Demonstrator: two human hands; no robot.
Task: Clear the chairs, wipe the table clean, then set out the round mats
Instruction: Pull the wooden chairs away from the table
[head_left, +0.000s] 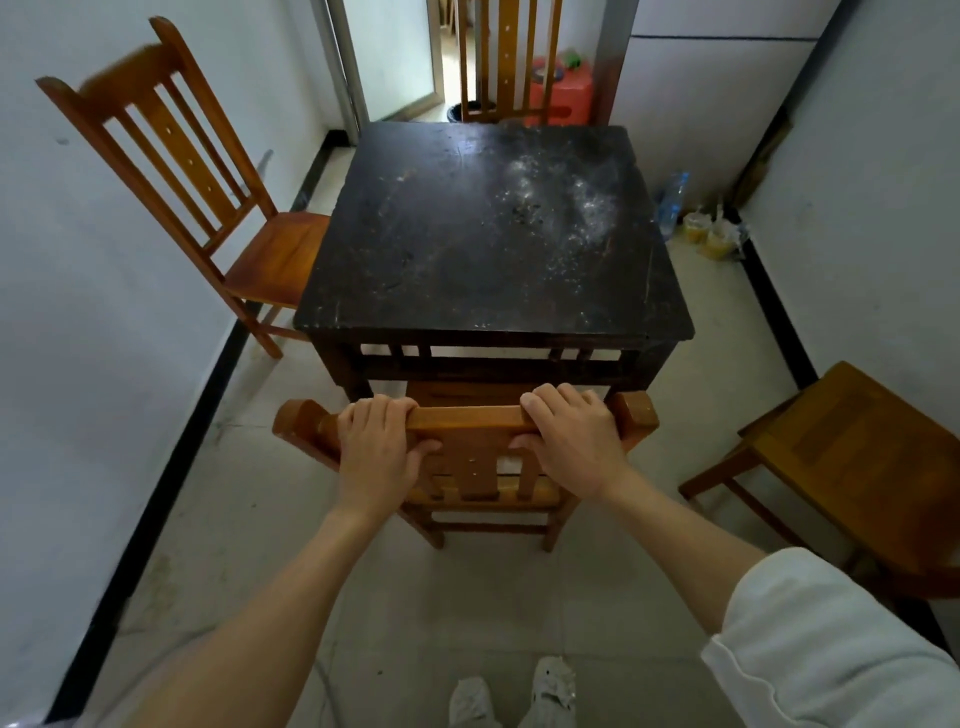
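A dark square table (441, 249) stands in the middle, its top dusted with white powder and crumbs toward the far right. Directly in front of me is a wooden chair (467, 421), its seat tucked under the table's near edge. My left hand (376, 452) grips the chair's top rail on the left, fingers curled over it. My right hand (571, 441) grips the same rail on the right. A second wooden chair (171, 156) stands at the table's left side, and a third chair (506, 57) at the far side. No round mats are in view.
A wooden stool or chair seat (857, 457) stands at the right by the wall. A plastic bottle (672, 202) and yellow cups (706, 234) sit on the floor in the far right corner. A red bin (566, 93) is behind the far chair. Walls close in on both sides.
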